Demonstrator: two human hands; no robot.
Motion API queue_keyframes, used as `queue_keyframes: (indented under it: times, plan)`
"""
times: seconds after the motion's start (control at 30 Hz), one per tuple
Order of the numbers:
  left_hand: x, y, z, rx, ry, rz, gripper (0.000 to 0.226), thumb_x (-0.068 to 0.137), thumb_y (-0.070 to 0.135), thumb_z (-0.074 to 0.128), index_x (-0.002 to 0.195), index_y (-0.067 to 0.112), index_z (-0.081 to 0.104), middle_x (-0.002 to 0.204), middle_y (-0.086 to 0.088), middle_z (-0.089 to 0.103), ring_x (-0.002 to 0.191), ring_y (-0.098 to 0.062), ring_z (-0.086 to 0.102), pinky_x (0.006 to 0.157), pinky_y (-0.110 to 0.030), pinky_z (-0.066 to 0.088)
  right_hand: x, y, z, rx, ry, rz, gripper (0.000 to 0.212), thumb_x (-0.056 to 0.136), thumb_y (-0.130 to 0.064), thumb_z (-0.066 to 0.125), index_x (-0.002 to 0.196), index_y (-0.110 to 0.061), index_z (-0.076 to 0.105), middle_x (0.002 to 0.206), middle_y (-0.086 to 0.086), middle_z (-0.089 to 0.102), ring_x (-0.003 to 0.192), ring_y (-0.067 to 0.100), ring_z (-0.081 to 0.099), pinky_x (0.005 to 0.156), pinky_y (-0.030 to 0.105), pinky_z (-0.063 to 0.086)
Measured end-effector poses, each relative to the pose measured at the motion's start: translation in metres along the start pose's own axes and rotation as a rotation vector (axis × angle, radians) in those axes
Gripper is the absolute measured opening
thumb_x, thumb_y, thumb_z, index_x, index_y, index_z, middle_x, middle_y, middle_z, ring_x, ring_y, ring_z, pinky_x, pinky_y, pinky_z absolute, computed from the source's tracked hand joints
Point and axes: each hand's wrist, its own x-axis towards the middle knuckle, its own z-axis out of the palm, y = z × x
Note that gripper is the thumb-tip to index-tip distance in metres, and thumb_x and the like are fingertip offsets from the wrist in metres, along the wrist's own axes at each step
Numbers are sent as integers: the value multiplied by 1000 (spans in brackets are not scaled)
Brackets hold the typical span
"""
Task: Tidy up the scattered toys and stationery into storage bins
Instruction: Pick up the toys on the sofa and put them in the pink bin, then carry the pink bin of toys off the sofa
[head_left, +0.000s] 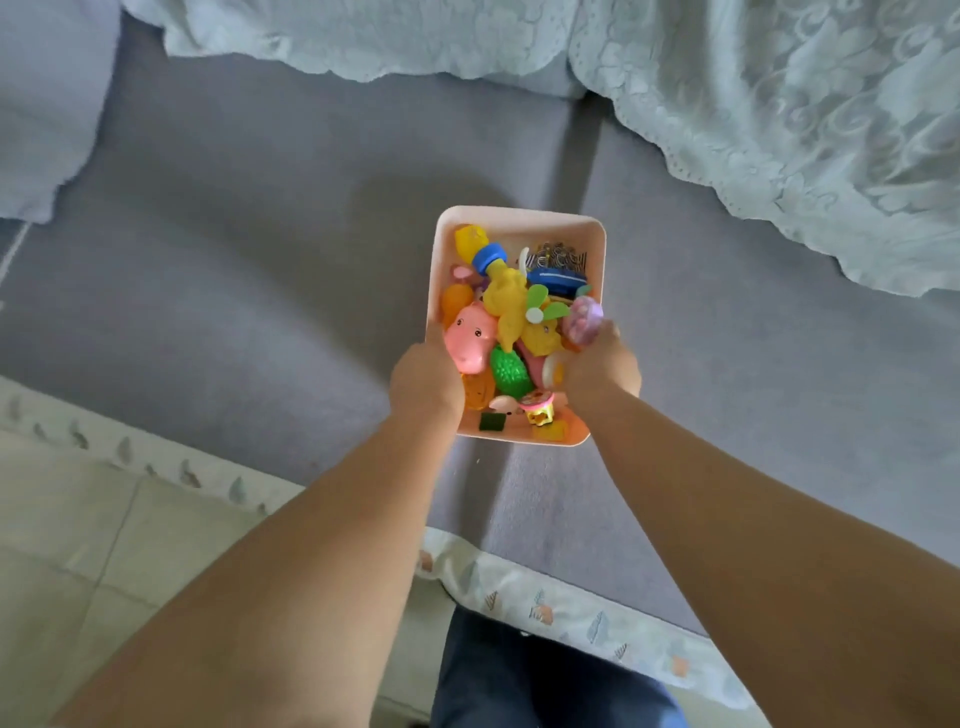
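Pink bin (519, 221) of toys, long axis running away from the hands, left hand (427, 376) gripping its left rim, right hand (602, 366) gripping its right rim, pink pig (470, 338) just beside the left hand, no readable writing.

Soft even daylight, no glare, just a faint shadow on the sofa cushion (395, 197), slightly blurry overall, with wide-angle stretch toward the edges.

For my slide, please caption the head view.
Both hands hold a pink bin full of toys above a grey bed.
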Motion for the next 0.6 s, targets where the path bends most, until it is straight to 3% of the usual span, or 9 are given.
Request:
queue_keyframes:
  times: [0.27,0.43,0.5,0.6]
  plan:
    - [-69,-103,20,-164,51,-248,47,100,13,32,147,19,28,118,-12,61,107,-30,61,86,-38,50,-70,-8,68,-215,-90,-228,5,94,-16,46,99,-17,48,92,4,56,82,21,52,72,30,42]
    - [-118,-180,38,-340,76,-403,42,99,14,35,141,15,36,119,-13,60,109,-31,59,90,-39,47,-123,-30,119,-423,-153,-474,17,94,-20,46,110,-19,49,97,6,59,90,28,59,73,31,42]
    - [-141,-217,44,-376,63,-498,39,99,13,35,137,12,40,120,-14,60,110,-32,58,90,-38,46,-155,-37,144,-422,-228,-572,24,93,-18,51,117,-19,52,105,3,62,99,25,60,73,27,38]
    - [-176,-277,58,-431,66,-627,36,100,13,34,135,11,43,122,-15,59,113,-32,58,92,-38,45,-204,-44,193,-331,-342,-682,33,89,-15,59,121,-20,55,107,-2,62,97,17,60,72,25,41]
